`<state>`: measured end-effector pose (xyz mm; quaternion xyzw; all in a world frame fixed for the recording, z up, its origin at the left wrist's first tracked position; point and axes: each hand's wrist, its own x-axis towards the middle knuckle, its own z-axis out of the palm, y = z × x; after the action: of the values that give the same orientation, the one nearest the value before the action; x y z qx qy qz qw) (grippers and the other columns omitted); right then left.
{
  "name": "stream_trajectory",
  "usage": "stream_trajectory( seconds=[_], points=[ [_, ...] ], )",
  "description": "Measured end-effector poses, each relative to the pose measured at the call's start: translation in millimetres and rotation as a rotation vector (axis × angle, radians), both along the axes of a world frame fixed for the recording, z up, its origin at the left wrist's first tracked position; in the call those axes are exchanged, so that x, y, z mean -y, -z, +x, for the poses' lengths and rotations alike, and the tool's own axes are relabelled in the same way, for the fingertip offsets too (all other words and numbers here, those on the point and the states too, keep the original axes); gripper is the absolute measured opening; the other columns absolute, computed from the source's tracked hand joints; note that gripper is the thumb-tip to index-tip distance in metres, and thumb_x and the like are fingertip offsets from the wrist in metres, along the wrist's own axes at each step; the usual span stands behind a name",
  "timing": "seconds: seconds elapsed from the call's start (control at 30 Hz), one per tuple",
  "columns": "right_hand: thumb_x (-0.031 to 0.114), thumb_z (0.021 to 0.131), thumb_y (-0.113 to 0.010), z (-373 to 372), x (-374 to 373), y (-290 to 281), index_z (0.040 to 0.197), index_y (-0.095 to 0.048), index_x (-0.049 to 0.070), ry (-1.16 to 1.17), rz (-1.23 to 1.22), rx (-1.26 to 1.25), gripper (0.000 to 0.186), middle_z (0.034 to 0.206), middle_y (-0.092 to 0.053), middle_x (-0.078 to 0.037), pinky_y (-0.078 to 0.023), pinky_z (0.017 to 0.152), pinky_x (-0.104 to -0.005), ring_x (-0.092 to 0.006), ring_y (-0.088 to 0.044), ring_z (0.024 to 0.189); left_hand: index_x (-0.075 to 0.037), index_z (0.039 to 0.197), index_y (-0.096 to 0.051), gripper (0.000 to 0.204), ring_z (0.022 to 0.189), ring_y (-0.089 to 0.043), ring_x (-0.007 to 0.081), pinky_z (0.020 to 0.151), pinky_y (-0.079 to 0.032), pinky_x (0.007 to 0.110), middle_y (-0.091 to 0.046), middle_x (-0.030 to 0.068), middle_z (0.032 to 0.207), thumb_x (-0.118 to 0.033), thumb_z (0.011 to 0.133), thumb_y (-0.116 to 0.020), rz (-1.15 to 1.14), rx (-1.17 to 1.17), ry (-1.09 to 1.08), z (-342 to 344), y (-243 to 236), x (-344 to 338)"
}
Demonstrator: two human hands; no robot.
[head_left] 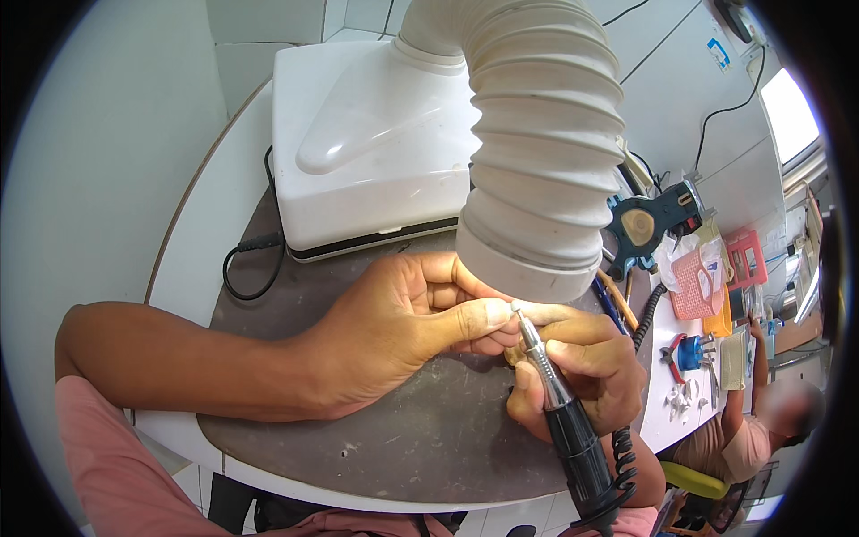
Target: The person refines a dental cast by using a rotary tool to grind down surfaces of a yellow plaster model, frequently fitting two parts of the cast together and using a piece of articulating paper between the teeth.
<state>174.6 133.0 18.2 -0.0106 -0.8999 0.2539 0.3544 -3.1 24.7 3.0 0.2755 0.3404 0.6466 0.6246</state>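
In my right hand (595,362) is a rotary handpiece (559,398) with a metal nose and black grip, held like a pen, its tip slanting up and left. My left hand (425,309) is closed in a pinch, thumb against forefinger. At its fingertips a tiny whitish piece (515,306) shows, mostly covered, right where the handpiece's tip meets it; I cannot make out its shape. The two hands meet just below the mouth of a ribbed white hose (546,152). A coiled black cord (624,456) runs by the handpiece's lower end.
A white box-shaped machine (376,143) joined to the hose stands behind my left hand on the grey mat (358,456). Right of the hose are a dark clamp-like stand (640,228), a pink basket (696,285), a blue round holder (690,353) and red pliers (671,360). Another person (738,443) sits far right.
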Motion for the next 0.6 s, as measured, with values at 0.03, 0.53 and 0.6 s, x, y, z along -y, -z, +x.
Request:
stream_trajectory(
  seconds=[0.03,0.53,0.6],
  points=[
    [0.003,0.071,-0.084,-0.1,0.3,0.1,0.108,-0.051,0.006,0.006,0.004,-0.006,0.049,0.101,-0.069,-0.018,-0.059,0.072,-0.0321,-0.0277,-0.073,0.090,0.006,0.109,-0.060,0.022,0.094,-0.067,0.0142,0.084,-0.056,0.024,-0.070,0.0152,0.101,-0.012,0.096,-0.062,0.000,0.000,0.000,0.3,-0.2,-0.1],
    [0.000,0.077,-0.080,0.2,7.2,-6.6,0.110,-0.050,0.004,0.044,-0.061,0.050,0.045,0.109,-0.067,-0.021,-0.059,0.074,-0.0313,-0.0260,-0.072,0.092,0.007,0.107,-0.060,0.021,0.094,-0.067,0.0155,0.084,-0.056,0.025,-0.070,0.0162,0.101,-0.012,0.097,-0.062,-0.011,-0.010,-0.004,-0.7,-1.2,-0.7],
    [0.000,0.077,-0.079,2.6,8.5,-6.1,0.110,-0.050,0.004,0.038,-0.090,0.062,0.045,0.109,-0.067,-0.021,-0.059,0.074,-0.0311,-0.0259,-0.072,0.092,0.007,0.107,-0.060,0.022,0.094,-0.067,0.0155,0.085,-0.056,0.025,-0.070,0.0165,0.102,-0.012,0.097,-0.062,-0.004,-0.017,0.003,-0.7,-1.6,-0.5]
  ],
)
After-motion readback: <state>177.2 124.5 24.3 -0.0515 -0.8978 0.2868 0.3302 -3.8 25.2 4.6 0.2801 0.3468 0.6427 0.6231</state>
